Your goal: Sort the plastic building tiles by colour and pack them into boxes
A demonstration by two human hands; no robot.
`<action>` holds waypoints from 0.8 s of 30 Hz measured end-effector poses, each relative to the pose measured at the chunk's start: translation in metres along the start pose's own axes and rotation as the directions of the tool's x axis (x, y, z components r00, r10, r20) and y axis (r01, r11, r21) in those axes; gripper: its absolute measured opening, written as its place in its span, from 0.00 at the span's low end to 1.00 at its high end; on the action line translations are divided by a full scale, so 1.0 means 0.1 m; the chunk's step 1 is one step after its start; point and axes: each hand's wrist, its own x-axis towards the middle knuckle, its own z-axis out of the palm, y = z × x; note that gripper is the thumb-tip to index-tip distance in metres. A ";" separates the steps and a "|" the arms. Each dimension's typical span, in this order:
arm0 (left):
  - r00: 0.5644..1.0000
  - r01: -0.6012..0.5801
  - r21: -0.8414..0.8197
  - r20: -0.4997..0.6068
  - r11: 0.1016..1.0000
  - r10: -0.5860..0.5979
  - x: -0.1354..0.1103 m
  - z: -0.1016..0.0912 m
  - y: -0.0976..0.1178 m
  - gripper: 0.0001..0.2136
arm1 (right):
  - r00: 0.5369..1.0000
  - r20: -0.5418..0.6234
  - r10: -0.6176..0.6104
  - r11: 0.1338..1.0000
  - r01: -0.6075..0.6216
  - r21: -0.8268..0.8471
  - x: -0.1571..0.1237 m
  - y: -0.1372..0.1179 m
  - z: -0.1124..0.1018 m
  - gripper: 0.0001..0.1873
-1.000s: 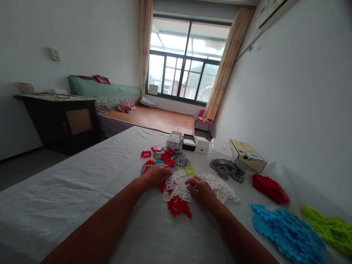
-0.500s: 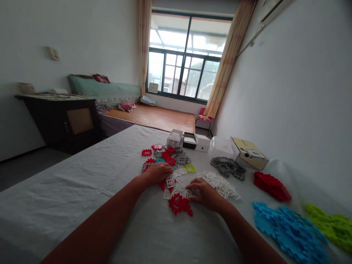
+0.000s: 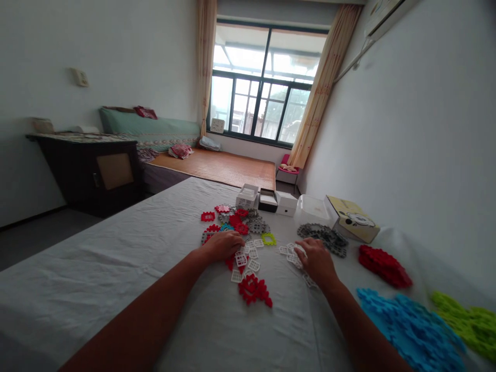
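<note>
My left hand (image 3: 226, 245) rests on the mixed pile, its fingers curled together beside several white lattice window pieces (image 3: 241, 258). Whatever those fingers hold, if anything, is hidden. Over the heap of white window pieces (image 3: 292, 256) on the right is my right hand (image 3: 316, 260), its thumb and forefinger apart at the heap's near side. The hand covers much of that heap. Red toothed building pieces (image 3: 253, 290) lie between my forearms, below the loose white ones. A yellow-green square frame (image 3: 268, 238) sits between the two hands.
Grey pieces (image 3: 323, 237), red pieces (image 3: 383, 265), blue pieces (image 3: 411, 328) and lime pieces (image 3: 465, 320) are heaped along the right. Small boxes (image 3: 287, 203), a clear plastic tub (image 3: 313, 208) and a yellow carton (image 3: 353, 219) line the far edge of the cloth-covered table (image 3: 127, 248).
My right hand has moved right and away from me, from beside the red toothed pieces to the white heap. A white piece near the red ones is gone. My left hand has stayed put.
</note>
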 end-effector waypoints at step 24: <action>1.000 -0.027 -0.012 -0.009 1.000 0.027 0.00 0.03 -0.03 0.12 | 0.964 0.016 -0.264 0.960 0.264 -0.092 -0.09 -0.43 0.11 0.12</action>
